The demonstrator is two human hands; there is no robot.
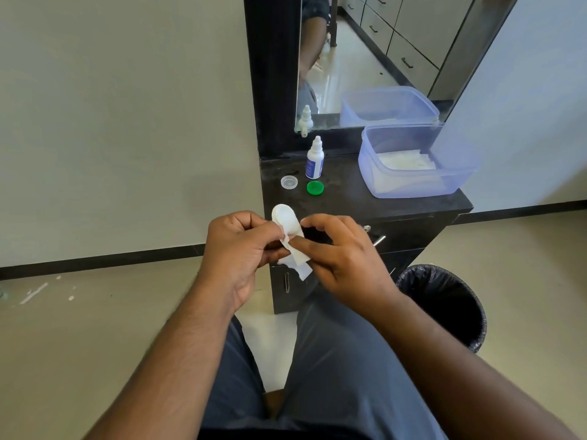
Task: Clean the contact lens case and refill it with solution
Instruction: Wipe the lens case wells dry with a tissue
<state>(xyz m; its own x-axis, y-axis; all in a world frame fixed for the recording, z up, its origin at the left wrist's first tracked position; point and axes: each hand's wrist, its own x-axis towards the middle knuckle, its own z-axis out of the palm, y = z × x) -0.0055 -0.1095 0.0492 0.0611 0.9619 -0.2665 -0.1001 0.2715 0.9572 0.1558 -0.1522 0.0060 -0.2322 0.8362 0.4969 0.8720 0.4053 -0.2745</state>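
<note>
Left hand (241, 246) grips case (284, 219); right hand (343, 255) pinches tissue (298, 260); caps, bottle (314, 160) beyond.

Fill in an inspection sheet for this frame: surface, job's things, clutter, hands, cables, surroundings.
Surface: dark cabinet top, dusty near the back edge.
Job's things: white lens case held in the air with a white tissue against it; solution bottle upright, cap on; clear cap and green cap lying loose beside the bottle.
Clutter: blue plastic tub holding white tissues.
Hands: left hand shut on the case and tissue; right hand, fingers on the tissue and case.
Cables: nothing seen.
Surroundings: mirror behind the cabinet; black-lined bin on the floor at the right; pale wall at the left.
</note>
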